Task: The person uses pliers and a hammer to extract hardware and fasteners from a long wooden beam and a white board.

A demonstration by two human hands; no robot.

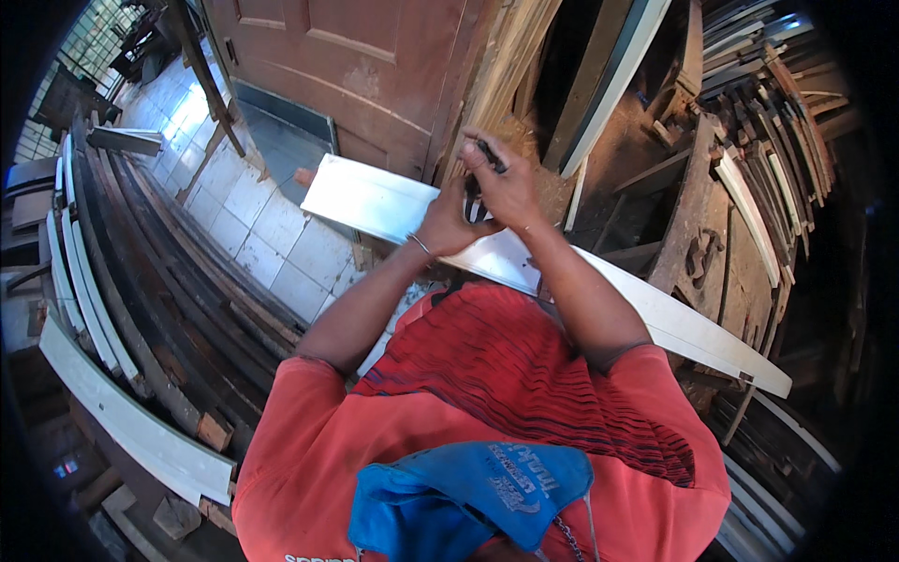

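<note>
A long white board (pixel 375 201) lies crosswise in front of my body, running from upper left to lower right. My right hand (pixel 508 192) is above its middle, with the fingers closed round a small dark-handled tool (pixel 490 155); its exact kind is not clear. Just to the left, my left hand (pixel 448 223) rests at the board, its fingers curled up toward the tool's lower part. What those fingers hold, if anything, is hidden. Both hands are close together.
A brown panelled door (pixel 365 84) stands upright beyond the board. Long dark timbers and white strips (pixel 94 290) are stacked on my left over a tiled floor (pixel 243 211). More wood pieces (pixel 773 169) lean in a row at the right, beside a worn wooden board (pixel 688 229).
</note>
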